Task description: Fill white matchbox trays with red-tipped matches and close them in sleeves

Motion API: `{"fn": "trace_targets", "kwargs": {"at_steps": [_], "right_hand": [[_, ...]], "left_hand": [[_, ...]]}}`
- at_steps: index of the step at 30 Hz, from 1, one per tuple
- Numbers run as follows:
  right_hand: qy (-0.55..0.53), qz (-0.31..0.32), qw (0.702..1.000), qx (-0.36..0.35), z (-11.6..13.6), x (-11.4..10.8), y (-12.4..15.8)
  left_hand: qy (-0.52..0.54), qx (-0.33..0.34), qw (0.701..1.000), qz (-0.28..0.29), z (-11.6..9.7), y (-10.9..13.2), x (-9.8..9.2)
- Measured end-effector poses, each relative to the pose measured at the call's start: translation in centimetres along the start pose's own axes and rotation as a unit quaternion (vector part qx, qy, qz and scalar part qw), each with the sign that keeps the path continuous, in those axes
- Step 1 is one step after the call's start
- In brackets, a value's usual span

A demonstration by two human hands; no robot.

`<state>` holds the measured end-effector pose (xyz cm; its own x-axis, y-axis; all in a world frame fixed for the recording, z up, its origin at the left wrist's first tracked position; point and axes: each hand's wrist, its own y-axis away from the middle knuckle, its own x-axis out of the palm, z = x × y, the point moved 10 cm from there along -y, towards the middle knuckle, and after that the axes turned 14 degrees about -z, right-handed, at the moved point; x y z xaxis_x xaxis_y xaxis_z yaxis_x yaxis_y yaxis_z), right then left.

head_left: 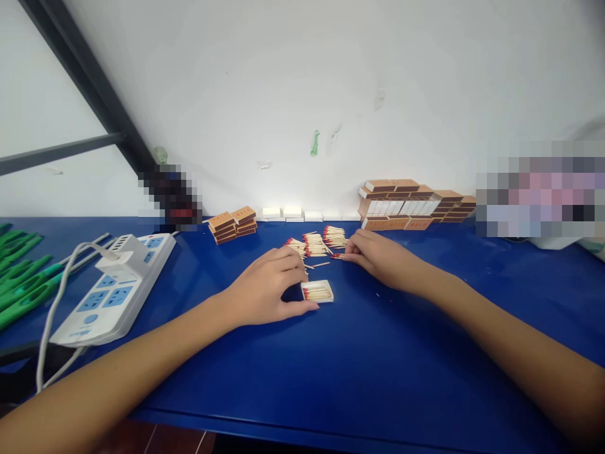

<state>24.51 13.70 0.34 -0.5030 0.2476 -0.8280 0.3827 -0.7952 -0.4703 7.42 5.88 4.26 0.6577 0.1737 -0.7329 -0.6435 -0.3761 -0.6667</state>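
Observation:
A small white matchbox tray [330,295] with red-tipped matches lying in it rests on the blue table [359,359]. My left hand [269,284] grips its left end, the thumb at the near side and the fingers at the far side. Just beyond the tray, my right hand [380,257] pinches a few matches [337,256] low over the table; its other fingers are curled. Heaps of loose matches [314,244] lie behind and between the hands, and a single match [321,265] lies apart from them. My left fingers partly cover the leftmost heap.
Brown matchboxes [232,224] are stacked at the back left, with a larger stack [401,205] at the back right. White trays [312,216] line the wall between them. A white power strip [111,296] with a cable and green-handled tools [23,287] lie on the left.

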Motion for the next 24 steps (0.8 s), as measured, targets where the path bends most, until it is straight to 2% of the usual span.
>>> {"fn": "trace_targets", "kwargs": {"at_steps": [24], "right_hand": [[-0.025, 0.023, 0.999, 0.022, -0.16, -0.34, 0.29]], "left_hand": [[0.006, 0.001, 1.000, -0.003, 0.01, -0.04, -0.03]]}}
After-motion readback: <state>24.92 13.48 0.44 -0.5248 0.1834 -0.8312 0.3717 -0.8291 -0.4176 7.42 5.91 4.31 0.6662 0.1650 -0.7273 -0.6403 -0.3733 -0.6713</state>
